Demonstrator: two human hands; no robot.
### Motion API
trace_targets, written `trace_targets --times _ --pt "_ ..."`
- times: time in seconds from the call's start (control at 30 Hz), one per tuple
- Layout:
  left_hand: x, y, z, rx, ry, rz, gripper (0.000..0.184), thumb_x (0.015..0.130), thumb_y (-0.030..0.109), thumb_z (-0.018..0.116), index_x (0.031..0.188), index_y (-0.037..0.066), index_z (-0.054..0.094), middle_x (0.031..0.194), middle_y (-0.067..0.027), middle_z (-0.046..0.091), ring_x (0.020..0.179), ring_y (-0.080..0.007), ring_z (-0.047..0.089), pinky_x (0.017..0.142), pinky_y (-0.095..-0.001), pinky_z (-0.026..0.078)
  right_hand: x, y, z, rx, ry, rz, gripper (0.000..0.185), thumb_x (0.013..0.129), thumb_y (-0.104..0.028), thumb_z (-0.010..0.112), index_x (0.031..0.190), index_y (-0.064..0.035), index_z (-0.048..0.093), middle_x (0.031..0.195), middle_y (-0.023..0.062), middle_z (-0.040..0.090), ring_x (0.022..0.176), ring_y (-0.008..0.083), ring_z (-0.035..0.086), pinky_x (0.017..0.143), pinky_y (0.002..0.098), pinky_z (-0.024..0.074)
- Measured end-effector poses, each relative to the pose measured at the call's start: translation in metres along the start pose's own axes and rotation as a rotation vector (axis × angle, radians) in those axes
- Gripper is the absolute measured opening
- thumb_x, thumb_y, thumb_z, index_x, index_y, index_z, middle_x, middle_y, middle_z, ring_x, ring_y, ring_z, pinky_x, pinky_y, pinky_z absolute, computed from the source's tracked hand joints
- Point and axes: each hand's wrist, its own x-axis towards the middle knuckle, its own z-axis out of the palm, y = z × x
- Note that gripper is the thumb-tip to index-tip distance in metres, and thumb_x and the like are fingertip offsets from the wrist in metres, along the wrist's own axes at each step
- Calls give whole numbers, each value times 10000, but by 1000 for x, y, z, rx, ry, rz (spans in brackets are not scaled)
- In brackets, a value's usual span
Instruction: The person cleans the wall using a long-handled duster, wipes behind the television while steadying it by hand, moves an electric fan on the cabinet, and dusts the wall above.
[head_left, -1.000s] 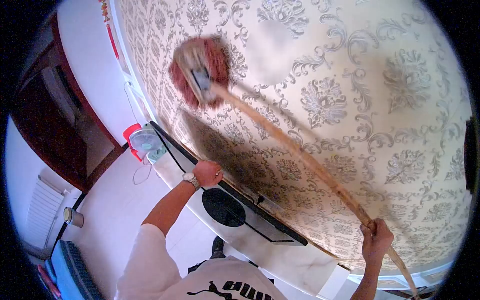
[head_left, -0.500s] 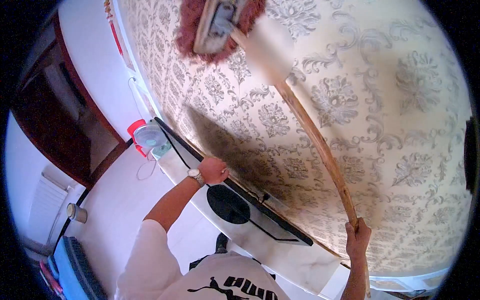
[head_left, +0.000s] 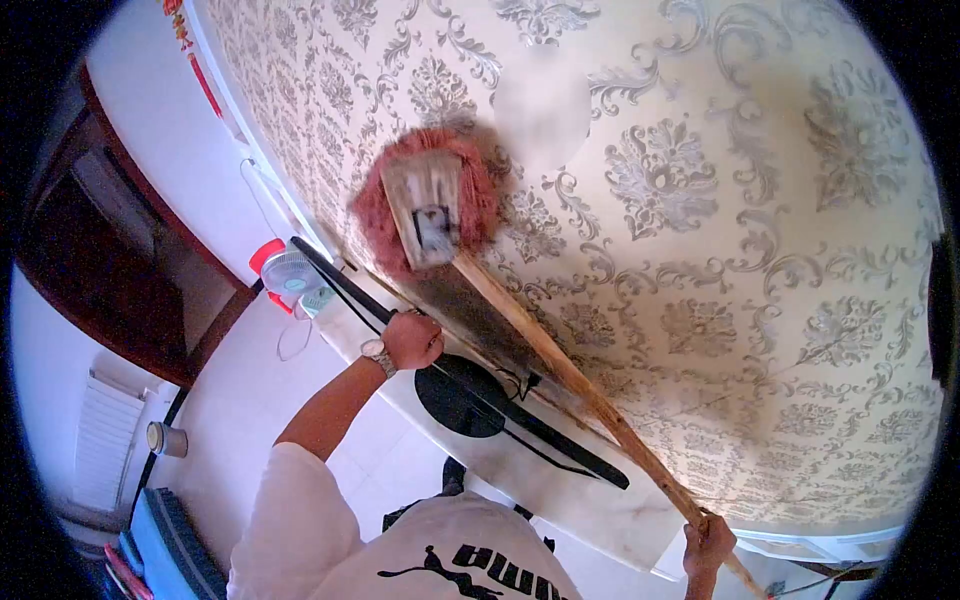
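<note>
My right hand (head_left: 708, 545) is wrapped round the lower part of a long wooden mop handle (head_left: 570, 375). At its upper end, a dusty-red fluffy mop head (head_left: 470, 190) on a flat backing plate lies against or close to the patterned wall. My left hand (head_left: 412, 340), with a watch at the wrist, is closed over the top edge of a thin black television (head_left: 560, 450). The television's round black base (head_left: 455, 405) rests on a white marble-look cabinet (head_left: 640, 530). My left fingertips are partly hidden behind the edge.
Damask wallpaper (head_left: 660, 180) covers the wall ahead. A small fan (head_left: 290, 272) stands beyond the television's far end, beside a red object. To the left are a dark doorway (head_left: 120, 240), a white radiator (head_left: 105, 440), a small canister (head_left: 167, 440) and a blue seat (head_left: 175, 530).
The mop head has come down the wall, and my right hand has lowered with the handle. My left hand stays on the television, which now looks tilted more upright.
</note>
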Motion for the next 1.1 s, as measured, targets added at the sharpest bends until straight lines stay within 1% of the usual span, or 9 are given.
trace_targets --times 0.17,0.23,0.5,0.57,0.6,0.83,0.87,1.03,1.1 --pt "1 1 -1 -3 -19 15 254 725 246 502 581 46 562 601 -166 569 573 -368 570 545 -465 467 -6 5 -6 149 -149 219 275 643 -253 697 708 -55 518 603 111 504 578 300 520 556 422 371" --pt "0 0 0 16 -32 -4 252 724 245 505 583 45 564 603 -165 571 573 -366 571 546 -466 468 -2 4 5 21 0 19 276 648 -257 711 720 -64 528 571 103 492 544 301 508 540 410 368" --pt "0 8 -6 38 41 -48 218 723 250 532 645 51 575 598 -164 569 579 -354 577 555 -464 471 45 -31 -4 48 102 -95 304 698 -328 695 743 -75 532 578 85 518 527 280 506 536 386 371" --pt "0 14 -19 60 19 -25 217 728 266 545 685 55 576 602 -160 565 584 -351 577 550 -465 467 52 -33 -22 38 118 -64 302 690 -310 696 745 -62 531 588 94 524 552 286 522 554 391 389" --pt "-1 15 -19 92 32 -55 220 730 267 549 684 53 572 606 -155 565 584 -351 576 557 -466 466 52 -29 -30 48 6 93 286 645 -249 740 801 -75 574 725 111 571 699 319 562 642 427 385" --pt "-14 36 -24 186 112 -158 219 777 262 545 701 59 579 628 -153 570 590 -337 582 578 -454 464 53 -10 -47 385 78 141 242 669 -194 706 721 -28 538 592 103 528 552 244 513 525 352 396" --pt "-16 41 -26 216 154 -198 208 774 250 549 691 61 569 617 -149 564 582 -332 580 561 -447 462 50 -10 -42 412 112 70 261 748 -239 622 711 -13 496 533 45 391 490 138 358 458 304 303" --pt "-42 57 -18 207 362 -256 171 748 184 574 644 65 508 577 -121 532 538 -320 556 524 -444 455 20 45 -5 384 -33 148 248 701 -187 644 658 -23 463 519 70 388 486 158 367 461 320 312" --pt "-57 66 -12 199 321 -305 165 750 189 575 656 66 518 579 -123 534 538 -322 556 521 -446 455 9 65 -1 421 -60 213 255 697 -191 649 651 -25 462 515 87 391 481 177 373 463 329 316"
